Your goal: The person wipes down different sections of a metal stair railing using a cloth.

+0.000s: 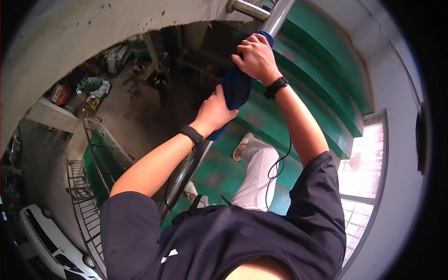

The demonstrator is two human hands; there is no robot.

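Observation:
A dark blue cloth (238, 87) lies along the metal stair handrail (189, 169), draped over and partly around it. Higher up the rail, my right hand (258, 57) grips the cloth's upper end, fingers curled over the tube. My left hand (216, 111) clasps the cloth lower down, thumb and fingers spread to either side of it. Between the two hands the cloth hangs a little loose. Under both palms the rail itself is hidden. Each wrist wears a black band.
Green stairs (315, 87) rise to the upper right beside a wall with a bright window (364, 157). A black cable (280, 161) dangles by my leg. Beyond the rail, a lower floor holds bagged items (92, 87), another railing (84, 203) and a white car (52, 238).

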